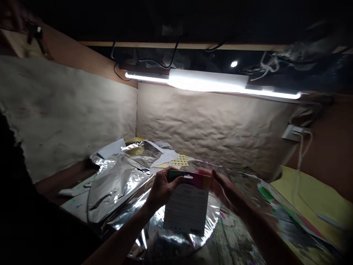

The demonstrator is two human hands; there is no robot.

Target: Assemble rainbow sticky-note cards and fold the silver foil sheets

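Note:
A flat retail pack (185, 211) hangs upright in front of me, its pale back covered in small print. Along its top runs a coloured band with a hang hole. My left hand (163, 187) grips the upper left corner, thumb pressed on the near face. At the upper right corner is my right hand (220, 186), smeared by motion; whether it touches the pack I cannot tell. Behind and below the pack lies a round, shiny silver foil board (212, 221), partly hidden by the pack and my left forearm.
Crumpled silver foil sheeting (116, 184) lies to the left. A yellow label sheet (180, 161) sits behind my hands. Yellow paper (311, 191) rests at right, below a wall socket (295, 133) with a white cable. A lit tube lamp (206, 81) crosses overhead, before a paper-covered wall (198, 121).

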